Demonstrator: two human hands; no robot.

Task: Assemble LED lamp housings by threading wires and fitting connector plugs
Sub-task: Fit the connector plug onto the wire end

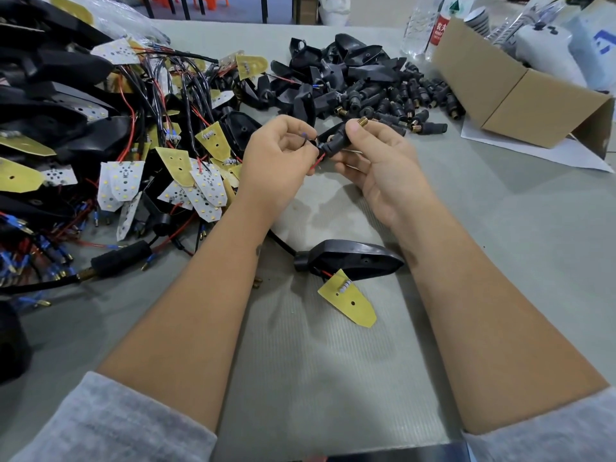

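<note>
Left hand (278, 155): fingers curled, thumb and forefinger pinching thin wires just at the mouth of the plug; a blue-tipped wire end pokes up above the fingertips.
Right hand (376, 151): fingers curled round the black connector plug (335, 143), thumb on top, the other fingers underneath.
Connector plug: held between the two hands above the table, lying roughly level; its brass threaded tip (362, 121) sticks out just past the right thumb, on the far side.
Red wire (316, 163): loops out below the left fingertips, between both hands, touching the near end of the plug.
Lamp housing (353, 258): black, lying on the table (333, 361) below the hands and between the forearms, well apart from the fingers.
Yellow board (348, 301): flat on the table just nearer than the housing, joined to it by a short red lead.
Black cable: runs from the housing's neck up under the left wrist; where it ends I cannot tell.
Loose plugs (400, 101): a heap beyond the right fingertips, black bodies with brass ends.
Empty housings (336, 65): piled farther off, beyond both hands.
Wired boards (160, 171): tangled heap of yellow and white LED boards with red and black wires, left of the left hand.
Cardboard box (520, 95): open, far right of the right fingers, beyond the plug heap.
Sleeves (126, 425): grey, pushed back on both forearms.
</note>
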